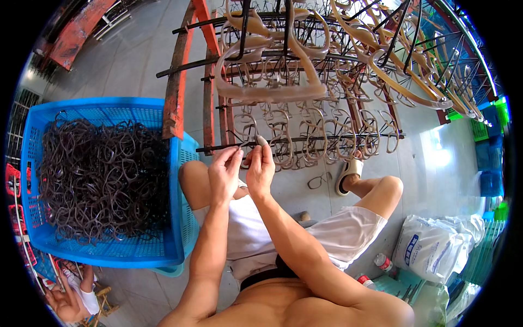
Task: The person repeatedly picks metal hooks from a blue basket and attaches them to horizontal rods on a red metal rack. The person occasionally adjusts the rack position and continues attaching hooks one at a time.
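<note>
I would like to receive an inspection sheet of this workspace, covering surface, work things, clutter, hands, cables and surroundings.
Surface: grey floor, with one loose spectacle frame on it.
Work things: pale brown spectacle frames hang on an orange rack with dark rods; dark frames are heaped in a blue basket.
Clutter: white bag and red-and-white containers, right side.
Hands: left hand and right hand close together at the nearest rod, fingers bent; exact grip unclear.
Cables: nothing seen.
Surroundings: another person at lower left.

A big white bag [433,248] sits on the gray floor [136,54] at the right. Another person [73,300] is at the lower left, by a wooden stool [106,301].
</note>
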`<state>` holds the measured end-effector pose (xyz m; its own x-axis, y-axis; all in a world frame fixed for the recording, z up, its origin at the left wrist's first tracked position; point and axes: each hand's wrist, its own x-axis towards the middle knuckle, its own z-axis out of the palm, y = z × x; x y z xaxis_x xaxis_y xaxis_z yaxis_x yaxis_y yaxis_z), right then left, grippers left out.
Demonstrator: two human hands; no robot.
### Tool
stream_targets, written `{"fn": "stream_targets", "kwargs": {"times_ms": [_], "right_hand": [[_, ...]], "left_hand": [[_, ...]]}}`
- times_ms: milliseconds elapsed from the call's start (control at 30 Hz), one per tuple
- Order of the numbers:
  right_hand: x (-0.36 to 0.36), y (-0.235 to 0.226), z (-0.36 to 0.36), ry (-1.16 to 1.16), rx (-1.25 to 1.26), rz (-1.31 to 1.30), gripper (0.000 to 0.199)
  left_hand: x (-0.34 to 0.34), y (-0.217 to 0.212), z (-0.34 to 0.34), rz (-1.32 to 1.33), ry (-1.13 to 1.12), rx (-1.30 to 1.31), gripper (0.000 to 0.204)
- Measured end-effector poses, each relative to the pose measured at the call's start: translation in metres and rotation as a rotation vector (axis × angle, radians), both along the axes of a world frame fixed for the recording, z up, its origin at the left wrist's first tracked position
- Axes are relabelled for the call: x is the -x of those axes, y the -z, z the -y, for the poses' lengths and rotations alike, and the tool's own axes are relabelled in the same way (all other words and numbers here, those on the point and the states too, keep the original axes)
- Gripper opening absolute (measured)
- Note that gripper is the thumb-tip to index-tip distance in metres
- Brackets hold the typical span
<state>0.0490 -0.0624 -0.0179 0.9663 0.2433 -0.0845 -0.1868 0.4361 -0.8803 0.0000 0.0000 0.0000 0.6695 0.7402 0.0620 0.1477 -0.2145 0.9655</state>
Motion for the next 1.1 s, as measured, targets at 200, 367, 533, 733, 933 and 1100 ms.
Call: {"fn": "stream_targets", "kwargs": {"times_ms": [200, 367, 533, 733, 933, 1100], "right_hand": [[0.003, 0.003, 0.014, -0.041, 0.029, 0.016, 0.027], [0.002, 0.0, 0.012, -0.135, 0.052, 0.048, 0.033], [0.006, 0.0, 0.003, -0.184, 0.023, 0.05, 0.033], [0.009, -0.018, 0.003, -0.192, 0.245, 0.148, 0.031], [0.006, -0.007, 0.005, -0.135, 0.482, 0.376, 0.031], [0.003, -0.005, 0.005, -0.104, 0.478, 0.387, 0.032]], "left_hand": [[0.0, 0.011, 0.012, 0.017, -0.075, 0.04, 0.021], [0.003, -0.002, 0.007, -0.012, -0.099, -0.053, 0.021], [0.009, -0.001, -0.004, 0.069, -0.095, 0.259, 0.021], [0.014, 0.002, -0.011, 0.139, -0.061, 0.616, 0.015], [0.015, 0.006, -0.022, 0.184, 0.001, 0.912, 0.01], [0.011, 0.01, -0.023, 0.152, -0.02, 0.988, 0.009]]}}
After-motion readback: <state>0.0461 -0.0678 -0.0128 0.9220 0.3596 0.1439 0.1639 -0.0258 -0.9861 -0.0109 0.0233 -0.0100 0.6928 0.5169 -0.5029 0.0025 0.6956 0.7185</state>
